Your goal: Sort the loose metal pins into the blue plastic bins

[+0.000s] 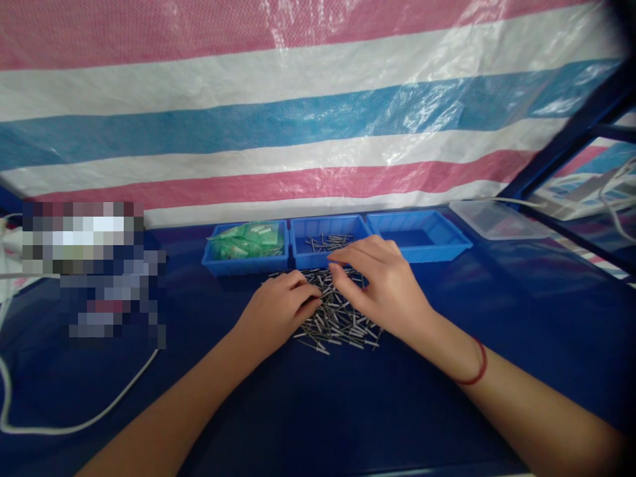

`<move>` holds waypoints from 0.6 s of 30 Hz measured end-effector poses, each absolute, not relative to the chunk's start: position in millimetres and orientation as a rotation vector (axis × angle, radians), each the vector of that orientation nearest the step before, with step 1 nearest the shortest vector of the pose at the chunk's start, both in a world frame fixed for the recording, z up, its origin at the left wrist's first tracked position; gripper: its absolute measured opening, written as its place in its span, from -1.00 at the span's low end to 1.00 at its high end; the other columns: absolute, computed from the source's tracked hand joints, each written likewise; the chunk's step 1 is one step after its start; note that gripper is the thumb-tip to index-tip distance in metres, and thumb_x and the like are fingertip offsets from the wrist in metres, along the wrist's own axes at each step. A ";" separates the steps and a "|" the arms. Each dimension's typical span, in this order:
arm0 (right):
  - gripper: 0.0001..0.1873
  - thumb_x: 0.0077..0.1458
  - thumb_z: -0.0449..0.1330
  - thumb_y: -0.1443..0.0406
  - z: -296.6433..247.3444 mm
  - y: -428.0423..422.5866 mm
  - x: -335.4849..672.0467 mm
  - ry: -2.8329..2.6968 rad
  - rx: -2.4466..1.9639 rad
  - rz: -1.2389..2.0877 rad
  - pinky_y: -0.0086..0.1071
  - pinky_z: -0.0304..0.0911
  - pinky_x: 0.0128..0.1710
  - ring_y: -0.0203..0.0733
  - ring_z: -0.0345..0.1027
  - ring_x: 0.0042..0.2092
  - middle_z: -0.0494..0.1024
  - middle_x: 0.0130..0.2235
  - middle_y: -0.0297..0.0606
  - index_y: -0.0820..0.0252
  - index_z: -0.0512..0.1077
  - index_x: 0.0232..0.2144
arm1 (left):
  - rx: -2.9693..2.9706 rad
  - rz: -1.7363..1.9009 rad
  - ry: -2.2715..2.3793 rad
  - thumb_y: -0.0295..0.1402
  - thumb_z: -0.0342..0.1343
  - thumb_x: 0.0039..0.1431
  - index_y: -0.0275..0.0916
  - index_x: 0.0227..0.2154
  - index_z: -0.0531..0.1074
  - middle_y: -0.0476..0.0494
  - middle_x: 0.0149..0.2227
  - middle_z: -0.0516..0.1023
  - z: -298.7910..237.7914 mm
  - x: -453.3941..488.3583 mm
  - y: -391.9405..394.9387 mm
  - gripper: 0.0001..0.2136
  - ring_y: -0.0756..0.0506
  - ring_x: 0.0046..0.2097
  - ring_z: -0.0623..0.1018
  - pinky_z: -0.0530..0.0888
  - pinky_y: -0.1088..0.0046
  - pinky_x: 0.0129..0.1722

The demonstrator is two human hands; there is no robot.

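A heap of small metal pins (pixel 338 321) lies on the dark blue table (pixel 318 397), just in front of three blue trays. My left hand (pixel 278 311) rests on the heap's left side with fingers curled in; whether it holds pins is hidden. My right hand (pixel 380 281) reaches over the heap's far edge, fingers bent down and pressed together on the pins. A red cord circles that wrist. The middle blue tray (pixel 328 242) holds several pins.
The left blue tray (pixel 246 248) holds green plastic bags. The right blue tray (pixel 420 235) looks bare inside. A clear lid (pixel 497 218) lies at the right. A white cable (pixel 74 424) loops at the left. A striped tarp (pixel 298 99) hangs behind.
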State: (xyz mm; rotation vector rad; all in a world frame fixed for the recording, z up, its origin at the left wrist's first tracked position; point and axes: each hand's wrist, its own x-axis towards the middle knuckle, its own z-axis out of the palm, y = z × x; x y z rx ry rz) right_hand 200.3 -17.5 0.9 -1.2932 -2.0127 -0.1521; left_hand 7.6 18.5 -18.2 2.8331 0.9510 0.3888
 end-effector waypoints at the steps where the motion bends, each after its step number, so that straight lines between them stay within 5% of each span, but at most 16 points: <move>1: -0.80 0.18 0.06 0.29 1.0 -18.2 199.6 -2.019 -1.287 -0.147 -0.27 0.08 -0.21 -0.12 0.34 -0.22 0.57 -0.29 -0.23 0.20 0.48 -0.33 | 2.819 0.387 0.948 -0.31 -0.04 0.29 -0.23 -0.22 0.50 -0.13 -0.26 0.45 -18.0 8.2 18.6 -0.78 -0.06 -0.23 0.46 0.38 0.43 -0.20; 18: -0.83 0.16 0.10 0.32 -3.7 -22.2 191.0 -2.074 -1.254 -0.091 -0.27 0.09 -0.24 -0.18 0.32 -0.28 0.56 -0.37 -0.29 0.19 0.47 -0.42 | 2.766 0.348 1.066 -0.26 -0.01 0.26 -0.23 -0.33 0.47 -0.10 -0.28 0.45 -21.7 22.5 14.1 -0.79 -0.09 -0.22 0.47 0.31 0.41 -0.27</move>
